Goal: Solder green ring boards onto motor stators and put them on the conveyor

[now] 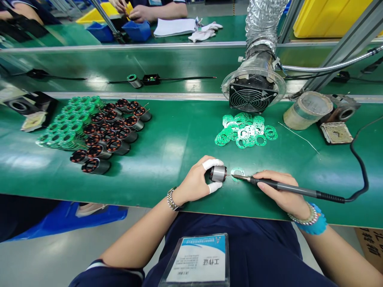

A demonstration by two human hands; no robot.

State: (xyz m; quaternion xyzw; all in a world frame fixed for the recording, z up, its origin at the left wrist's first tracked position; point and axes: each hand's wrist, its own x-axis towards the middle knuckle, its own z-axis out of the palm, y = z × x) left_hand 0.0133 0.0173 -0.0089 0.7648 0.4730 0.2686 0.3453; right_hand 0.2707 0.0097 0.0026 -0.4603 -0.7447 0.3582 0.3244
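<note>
Between the white-covered thumb and finger of my left hand [199, 179] is a motor stator [218, 173], a silver cylinder lying on its side with a thin wire sticking out to the right. My right hand [284, 192] grips a soldering iron [287, 187] like a pen. Its tip points left, close to the wire end; whether they touch I cannot tell. Under the tip lies one green ring-shaped circuit board [237, 173] on the green bench [167, 159]. A loose pile of similar circuit boards [245, 129] lies just beyond my hands.
Several stators [112, 131] stand in rows at left beside stators topped with green boards [70, 121]. A fume fan [253, 97] hangs behind the board pile. At right are a solder wire [299, 137], a round tub [311, 109] and an iron stand [338, 127]. A co-worker's hands [139, 12] show across the bench.
</note>
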